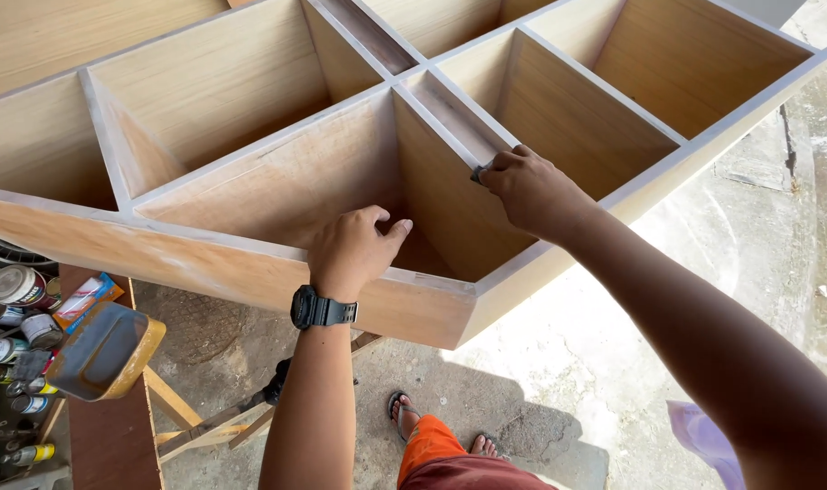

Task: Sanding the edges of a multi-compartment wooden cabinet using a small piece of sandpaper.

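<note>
A large wooden shelf unit (250, 263) with several open compartments lies on its back in front of me. My left hand (354, 247), with a black watch on the wrist, rests curled over the front edge of the near compartment. My right hand (527, 186) presses a small dark piece, likely sandpaper (478, 172), against the top edge of the divider panel (450, 118) between two compartments. Pale filler streaks show on the panel edges.
At the lower left stand several cans and tubes (19, 318) and a tilted yellow container (105, 349) on a reddish board. Wooden trestle legs (205, 426) sit under the unit. My sandalled feet (404, 413) stand on the concrete floor (704, 299). A purple bag (699, 436) lies at right.
</note>
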